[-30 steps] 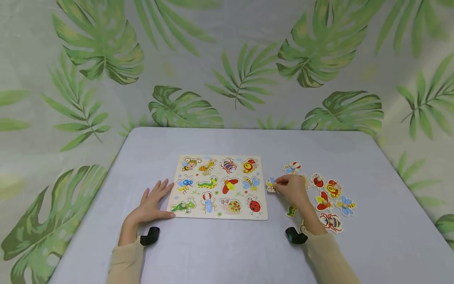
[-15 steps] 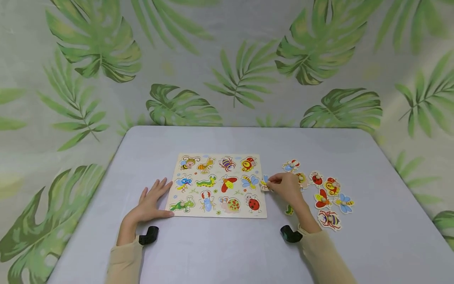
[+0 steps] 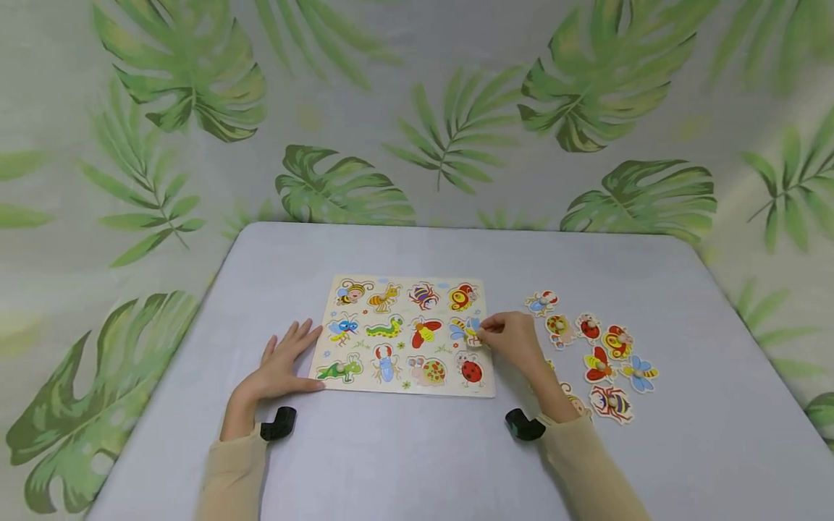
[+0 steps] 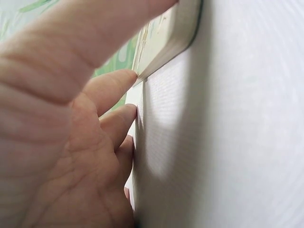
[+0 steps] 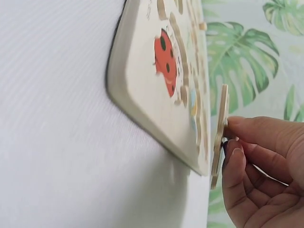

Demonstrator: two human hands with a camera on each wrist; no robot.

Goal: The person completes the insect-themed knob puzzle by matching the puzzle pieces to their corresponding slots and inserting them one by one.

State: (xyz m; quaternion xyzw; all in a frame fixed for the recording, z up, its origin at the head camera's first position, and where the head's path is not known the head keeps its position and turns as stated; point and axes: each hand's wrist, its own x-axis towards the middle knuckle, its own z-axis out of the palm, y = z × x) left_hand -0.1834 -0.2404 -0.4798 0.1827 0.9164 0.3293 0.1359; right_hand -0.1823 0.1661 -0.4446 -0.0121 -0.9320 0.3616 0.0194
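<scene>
In the head view, an insect puzzle board [image 3: 481,389] lies on the table. A grasshopper piece [image 3: 339,370] with a knob sits in its lower left slot. My right hand [image 3: 519,346] pinches a blue-and-yellow winged insect puzzle piece [image 3: 474,340] over the board's right side, overlapping the blue-winged bee picture. The right wrist view shows the piece [image 5: 219,137] edge-on, thumb and fingertips at its back, raised off the board; its printed face is hidden. My left hand [image 3: 281,367] lies with fingers spread at the board's left edge, thumb by the near left corner.
Right of the board lie several loose pieces, including a stag beetle [image 3: 541,302], a snail [image 3: 559,329], a ladybug [image 3: 588,327], a red-winged fly [image 3: 598,365], a blue-winged bee [image 3: 641,373] and a spider [image 3: 611,404]. My right forearm partly covers others. A leaf-patterned cloth [image 3: 456,108] hangs behind the table.
My right hand has carried the blue-and-yellow insect piece leftward from beside the board to over its right column. The left hand keeps its place at the left edge.
</scene>
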